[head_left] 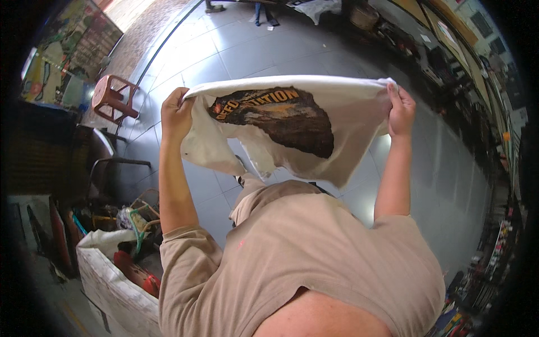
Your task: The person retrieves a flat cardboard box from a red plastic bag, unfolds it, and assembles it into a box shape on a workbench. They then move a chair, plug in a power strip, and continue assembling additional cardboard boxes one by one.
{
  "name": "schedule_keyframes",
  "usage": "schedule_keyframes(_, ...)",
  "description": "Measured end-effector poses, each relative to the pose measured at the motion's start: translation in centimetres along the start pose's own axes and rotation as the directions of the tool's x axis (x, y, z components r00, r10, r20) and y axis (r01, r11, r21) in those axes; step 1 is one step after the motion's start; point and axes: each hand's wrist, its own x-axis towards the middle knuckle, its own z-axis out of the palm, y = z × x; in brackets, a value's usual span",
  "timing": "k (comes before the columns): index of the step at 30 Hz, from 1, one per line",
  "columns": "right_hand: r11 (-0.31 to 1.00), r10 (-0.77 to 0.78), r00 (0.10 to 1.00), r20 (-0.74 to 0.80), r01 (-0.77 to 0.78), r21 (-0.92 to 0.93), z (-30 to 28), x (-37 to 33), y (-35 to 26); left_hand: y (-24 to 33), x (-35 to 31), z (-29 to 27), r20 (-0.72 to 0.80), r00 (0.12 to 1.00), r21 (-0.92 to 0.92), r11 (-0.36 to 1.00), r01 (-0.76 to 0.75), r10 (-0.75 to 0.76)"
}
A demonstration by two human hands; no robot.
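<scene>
A white T-shirt [359,123] with a large dark brown and orange print hangs stretched out in front of me, held up in the air. My left hand [177,111] is closed on its left upper corner. At the opposite corner, my right hand [401,110] pinches the cloth between thumb and fingers. The top edge is pulled nearly straight between both hands. Below it the fabric droops in loose folds, and the floor shows through a gap near the lower left.
A red-brown plastic stool [114,99] stands on the grey tiled floor [193,70] at the left. Nearer are a dark chair [109,154] and a big white sack [109,281] containing red things. Cluttered shelves [508,168] line the right side.
</scene>
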Motion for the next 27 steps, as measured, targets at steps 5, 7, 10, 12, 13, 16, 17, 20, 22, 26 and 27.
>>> schedule_keyframes(5,0.99,0.056,0.977,0.208,-0.081,0.113,-0.1,1.6,1.7,1.1,0.3,-0.1,-0.053,0.994,-0.151,0.984,0.09,-0.098)
schedule_keyframes(7,0.985,0.117,0.989,0.087,-0.127,0.114,1.0,2.7,3.2,1.2,0.8,-0.5,-0.012,0.994,-0.191,0.976,0.108,-0.112)
schedule_keyframes(10,0.986,0.033,0.999,0.002,-0.032,-0.165,5.5,5.0,5.6,1.0,1.5,-1.5,0.136,0.904,-0.454,0.785,0.421,-0.406)
schedule_keyframes(12,0.867,0.038,0.999,-0.002,-0.034,-0.497,10.5,6.2,6.0,0.6,2.4,-2.2,0.233,0.787,-0.595,0.556,0.58,-0.571)
schedule_keyframes(13,0.806,-0.05,0.989,0.14,0.123,-0.579,13.1,5.9,6.1,0.7,2.8,-2.0,0.246,0.776,-0.688,0.459,0.562,-0.581)
schedule_keyframes(16,0.918,-0.021,0.816,0.578,0.244,-0.312,23.0,3.0,4.7,0.7,5.2,-2.0,0.276,0.777,-0.847,0.24,0.475,-0.566)
schedule_keyframes(17,0.927,-0.014,0.723,0.691,0.268,-0.262,25.8,1.9,3.7,0.7,6.3,-2.4,0.273,0.791,-0.87,0.209,0.446,-0.548)
schedule_keyframes(20,0.934,-0.202,0.419,0.885,0.354,0.046,32.9,1.9,1.2,0.1,7.3,-3.5,0.236,0.907,-0.669,0.618,0.411,-0.348)
schedule_keyframes(22,0.728,-0.477,0.121,0.871,0.609,0.314,37.5,3.0,0.4,-1.9,8.2,-5.7,0.399,0.915,-0.449,0.859,0.247,-0.055)
schedule_keyframes(26,0.892,-0.389,0.06,0.919,0.274,0.36,43.7,2.3,0.8,-7.5,7.4,-9.9,0.016,0.999,-0.454,0.891,-0.018,0.029)
schedule_keyframes(27,0.914,-0.381,0.097,0.919,0.192,0.358,44.8,2.2,0.9,-8.8,6.8,-10.0,0.013,0.996,-0.469,0.88,0.082,-0.086)
